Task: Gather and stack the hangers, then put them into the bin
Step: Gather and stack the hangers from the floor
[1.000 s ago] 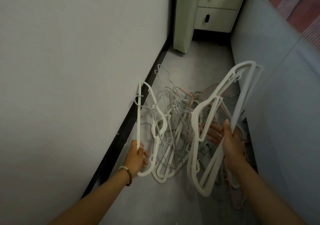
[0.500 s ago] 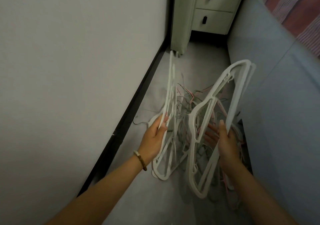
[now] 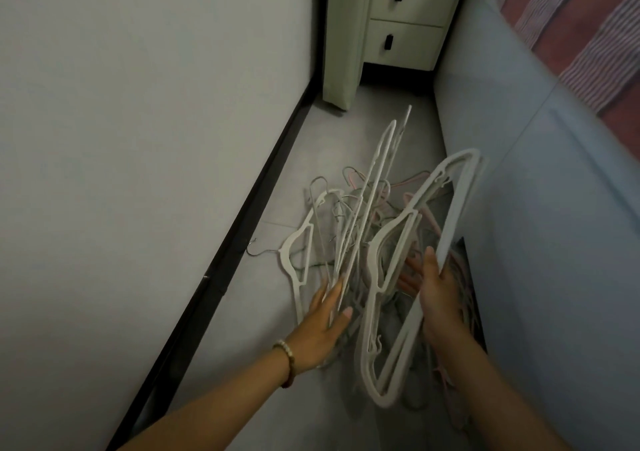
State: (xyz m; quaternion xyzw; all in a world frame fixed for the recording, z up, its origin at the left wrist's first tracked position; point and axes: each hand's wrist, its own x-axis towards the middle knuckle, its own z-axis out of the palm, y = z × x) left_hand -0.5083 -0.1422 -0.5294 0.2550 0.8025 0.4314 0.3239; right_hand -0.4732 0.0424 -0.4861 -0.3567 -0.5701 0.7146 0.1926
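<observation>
We look down a narrow strip of grey floor between a white wall and a bed, with a pale drawer unit at the far end. A tangled pile of hangers lies on the floor. Our right hand grips a white stack of hangers; our left hand, fingers spread, pinches a thin hanger edge-on. The pile's lower part is hidden behind both.

A pale grey floor carries a tangled pile of hangers, white, grey and pink, lying just beyond and beneath the two hands' grips, one wire hook straying leftward
</observation>
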